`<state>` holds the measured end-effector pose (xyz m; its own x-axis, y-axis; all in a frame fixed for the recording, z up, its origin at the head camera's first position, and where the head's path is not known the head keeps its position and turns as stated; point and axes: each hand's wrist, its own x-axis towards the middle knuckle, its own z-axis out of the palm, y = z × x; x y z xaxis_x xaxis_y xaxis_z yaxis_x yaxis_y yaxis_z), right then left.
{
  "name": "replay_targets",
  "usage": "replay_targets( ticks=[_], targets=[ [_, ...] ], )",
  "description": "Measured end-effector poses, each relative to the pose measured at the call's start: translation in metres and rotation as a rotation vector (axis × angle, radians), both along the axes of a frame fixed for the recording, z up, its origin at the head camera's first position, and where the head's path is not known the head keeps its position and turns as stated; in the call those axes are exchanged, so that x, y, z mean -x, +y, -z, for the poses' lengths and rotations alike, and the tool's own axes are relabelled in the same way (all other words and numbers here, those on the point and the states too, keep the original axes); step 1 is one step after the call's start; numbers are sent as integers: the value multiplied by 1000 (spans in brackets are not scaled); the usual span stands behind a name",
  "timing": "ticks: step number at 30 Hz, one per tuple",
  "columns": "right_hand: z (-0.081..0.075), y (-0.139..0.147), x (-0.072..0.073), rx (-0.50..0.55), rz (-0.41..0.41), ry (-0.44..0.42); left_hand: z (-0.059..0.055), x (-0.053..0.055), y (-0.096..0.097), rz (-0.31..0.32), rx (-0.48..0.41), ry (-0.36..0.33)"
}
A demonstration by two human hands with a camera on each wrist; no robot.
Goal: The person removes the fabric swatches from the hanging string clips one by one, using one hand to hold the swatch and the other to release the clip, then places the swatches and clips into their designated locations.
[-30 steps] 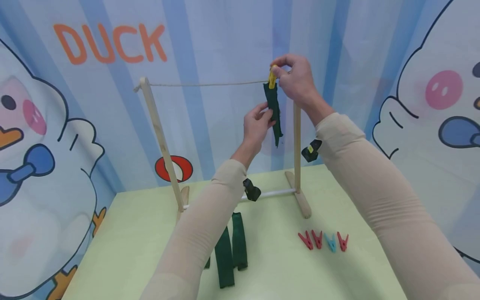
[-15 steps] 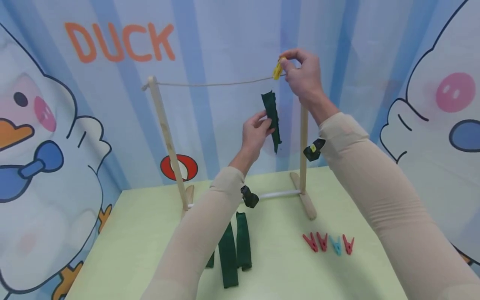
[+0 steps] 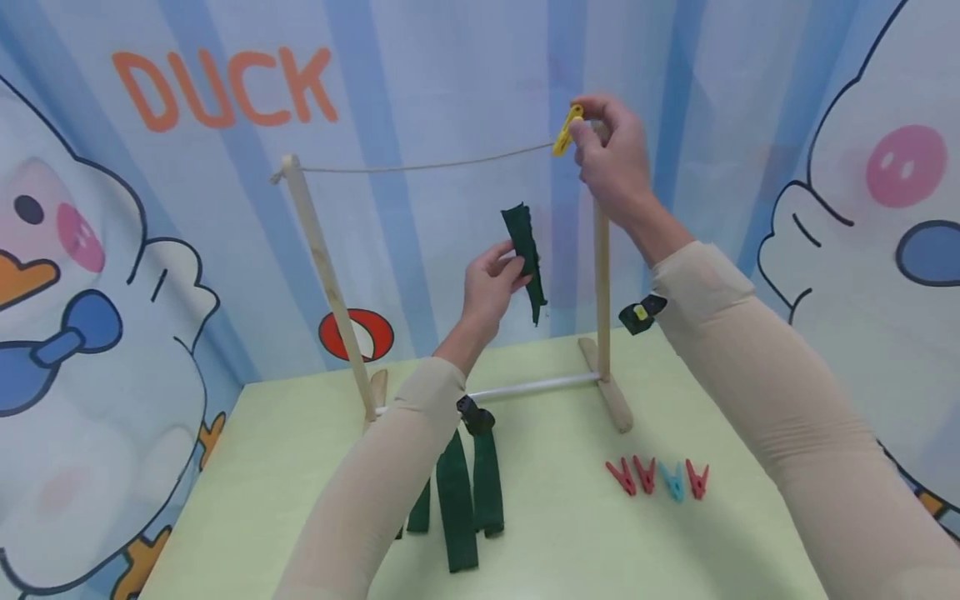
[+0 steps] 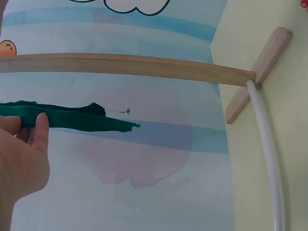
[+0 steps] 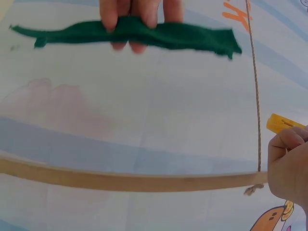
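My left hand [image 3: 491, 287] pinches a dark green cloth strip [image 3: 522, 242] around its middle, below the line. The strip has frayed edges and loose threads at its lower end; in the right wrist view the whole green strip [image 5: 187, 36] shows, folded lengthwise. Up by the right post, my right hand [image 3: 617, 154] pinches a yellow clothespin [image 3: 567, 131] between thumb and fingers. In the right wrist view the yellow clothespin [image 5: 281, 123] is beside the rope [image 5: 256, 91], apart from the cloth.
A wooden stand holds the line between a left post [image 3: 318, 250] and a right post [image 3: 602, 292], joined below by a white rod [image 3: 536, 386]. Several green strips [image 3: 456, 508] lie on the table, partly under my left arm. Red and blue clothespins [image 3: 672, 481] lie at right.
The yellow clothespin has come off the strip and moved up and right with my right hand. My left hand has carried the strip down and left, away from the line.
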<state>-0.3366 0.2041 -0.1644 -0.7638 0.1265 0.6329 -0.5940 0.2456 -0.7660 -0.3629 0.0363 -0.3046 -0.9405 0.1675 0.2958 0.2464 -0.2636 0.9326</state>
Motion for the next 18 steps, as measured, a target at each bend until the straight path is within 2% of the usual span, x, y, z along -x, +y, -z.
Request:
replay_targets(
  ticks=[7,9,13,18],
  targets=[
    [24,20,-15,80,-77,68,16,-15,-10,21,-4,31],
    [33,26,-20,54,-63,81,22,-18,-12,24,-14,32],
    [50,41,-25,-61,39,64,34,-24,-15,15,-31,7],
    [65,60,-32,-112,70,32,48,-27,-18,9,-27,-13]
  ],
)
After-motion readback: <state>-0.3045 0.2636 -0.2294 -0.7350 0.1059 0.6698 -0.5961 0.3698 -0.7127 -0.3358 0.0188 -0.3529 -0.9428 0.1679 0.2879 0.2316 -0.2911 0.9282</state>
